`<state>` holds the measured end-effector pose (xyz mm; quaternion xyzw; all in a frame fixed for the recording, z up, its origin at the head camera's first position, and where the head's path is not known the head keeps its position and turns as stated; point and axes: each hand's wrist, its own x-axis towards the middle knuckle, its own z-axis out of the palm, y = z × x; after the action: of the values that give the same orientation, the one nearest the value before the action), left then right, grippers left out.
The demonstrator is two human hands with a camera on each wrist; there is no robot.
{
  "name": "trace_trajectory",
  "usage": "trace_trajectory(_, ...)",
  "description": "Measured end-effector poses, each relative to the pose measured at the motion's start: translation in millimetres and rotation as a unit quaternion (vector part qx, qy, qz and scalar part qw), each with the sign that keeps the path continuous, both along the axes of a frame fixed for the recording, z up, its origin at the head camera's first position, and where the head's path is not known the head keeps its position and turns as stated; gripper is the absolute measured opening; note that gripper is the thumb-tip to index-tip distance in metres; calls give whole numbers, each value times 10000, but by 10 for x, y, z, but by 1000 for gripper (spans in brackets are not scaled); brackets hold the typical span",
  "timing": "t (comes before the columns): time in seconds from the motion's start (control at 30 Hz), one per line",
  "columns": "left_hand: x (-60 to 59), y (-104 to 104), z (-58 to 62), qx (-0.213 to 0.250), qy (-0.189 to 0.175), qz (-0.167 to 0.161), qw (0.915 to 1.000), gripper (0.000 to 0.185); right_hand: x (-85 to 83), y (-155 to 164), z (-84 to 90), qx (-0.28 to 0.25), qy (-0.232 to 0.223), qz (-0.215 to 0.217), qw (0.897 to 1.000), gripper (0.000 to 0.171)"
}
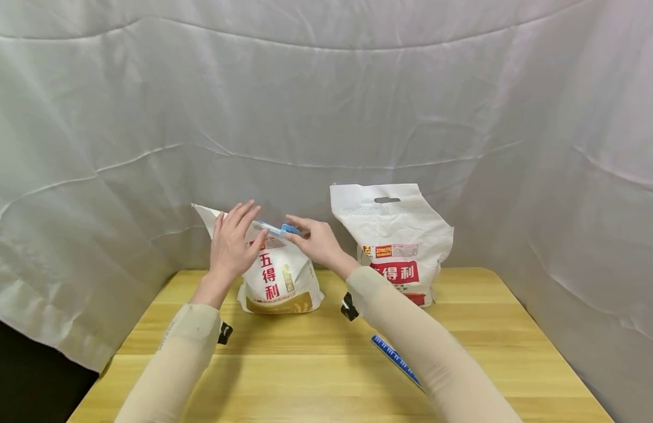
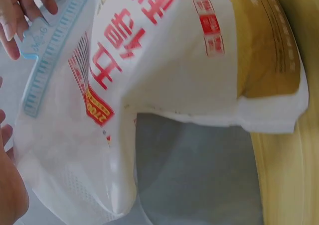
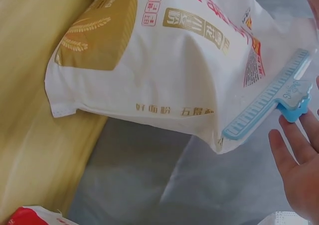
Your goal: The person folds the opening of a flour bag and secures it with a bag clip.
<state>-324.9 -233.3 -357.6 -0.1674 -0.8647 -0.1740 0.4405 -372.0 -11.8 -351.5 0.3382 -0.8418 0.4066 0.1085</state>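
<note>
A white flour bag (image 1: 276, 267) with red lettering stands on the left of the table, its top folded over. Across that fold lies a light-blue bag clip (image 3: 269, 98) with a piano-key pattern. My right hand (image 1: 318, 239) pinches the clip's handle between thumb and fingertips, at the bag's upper right. On the upper left, my left hand (image 1: 234, 244) rests against the bag with its fingers straight. Its palm edge (image 2: 11, 185) shows beside the bag's top in the left wrist view.
A second white flour bag (image 1: 403, 235), with a cut-out handle, stands upright to the right. A dark-blue piano-key strip (image 1: 392, 355) lies on the wooden table (image 1: 305, 364) near my right forearm, which partly hides it. Grey cloth (image 1: 326, 117) hangs behind and at both sides.
</note>
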Motion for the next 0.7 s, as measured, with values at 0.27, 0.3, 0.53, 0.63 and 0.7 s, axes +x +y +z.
trace_trajectory(0.27, 64, 161, -65, 356, -55, -64, 9993, 62, 68, 101, -43, -412, 188, -89, 9989, 53)
trace_trajectory(0.3, 76, 181, -70, 402, -58, -82, 9991, 62, 82, 119, -44, -484, 198, -119, 9986, 53)
trace_trajectory(0.53, 96, 301, -109, 681, 199, -255, 9972, 63, 189, 265, -42, -1142, 170, -276, 9929, 53)
trace_trajectory(0.63, 101, 357, -127, 817, 248, -364, 9957, 64, 240, 338, -56, -1437, -33, -322, 9891, 55)
trace_trajectory(0.7, 107, 399, -136, 903, 244, -418, 9947, 64, 270, 393, -74, -1635, -174, -336, 9858, 56)
